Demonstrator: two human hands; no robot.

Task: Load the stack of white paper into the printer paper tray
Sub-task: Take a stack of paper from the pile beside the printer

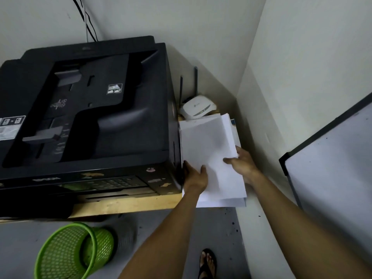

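A stack of white paper (209, 150) sits on the wooden shelf just right of the black printer (90, 109). My left hand (194, 176) grips the stack's near left edge, thumb on top. On the right edge, my right hand (242, 162) holds the stack with its thumb over the top sheet. The upper sheets are lifted and fanned slightly from those below. The printer's lid is closed, and its front panel and slot (112, 186) face the shelf's front edge.
A white router (198, 108) with two antennas stands behind the paper in the corner. Walls close in at the back and right. A whiteboard (330, 174) leans at the right. A green mesh bin (72, 250) lies tipped on the floor below.
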